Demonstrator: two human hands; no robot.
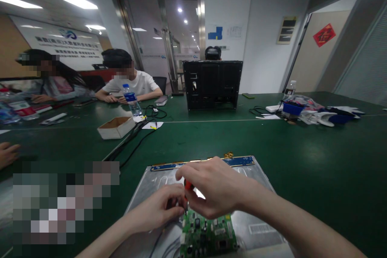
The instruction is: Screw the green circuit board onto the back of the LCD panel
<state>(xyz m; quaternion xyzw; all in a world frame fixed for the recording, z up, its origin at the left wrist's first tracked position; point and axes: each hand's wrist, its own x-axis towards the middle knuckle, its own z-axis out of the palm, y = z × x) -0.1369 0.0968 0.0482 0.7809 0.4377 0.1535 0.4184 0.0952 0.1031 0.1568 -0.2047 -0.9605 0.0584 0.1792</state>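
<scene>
My right hand [211, 187] is closed round the red and black handle of a screwdriver [188, 185], held upright above the near part of a silver metal panel [260, 209]. Beside it, my left hand [165, 206] has its fingers bent together near the tool's lower end; whether they pinch anything is hidden. Below both hands a green circuit board [208, 234] lies on the panel, its upper left corner by the tool's tip. A narrow blue circuit strip [242, 161] runs along the panel's far edge.
An open white box [116, 128] and black cables [130, 139] lie at the left on the green table [317, 161]. A water bottle [132, 100] stands behind. A black monitor [213, 84] is at the far side. Several people sit around; bagged items [311, 109] lie far right.
</scene>
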